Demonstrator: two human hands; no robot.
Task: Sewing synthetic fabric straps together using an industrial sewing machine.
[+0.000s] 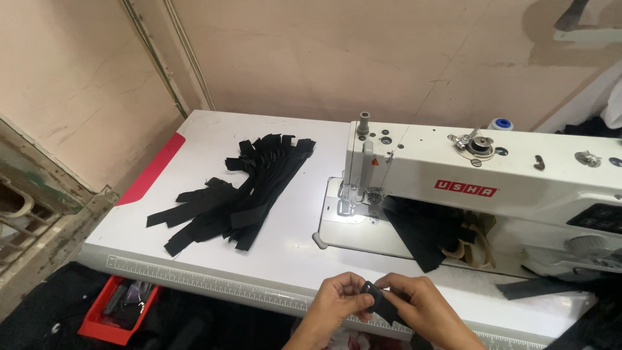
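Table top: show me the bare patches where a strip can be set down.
Bare: the table between the strip pile and the sewing machine, and the far left corner by the red edge. Crowded: under the machine arm, black fabric; front edge, left hand and right hand.

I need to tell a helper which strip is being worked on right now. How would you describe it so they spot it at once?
Start at the white sewing machine and come to the table's near edge with its printed ruler. There the left hand and right hand pinch one short black strap between them. It alone is held; the other black strips lie piled at the table's left.
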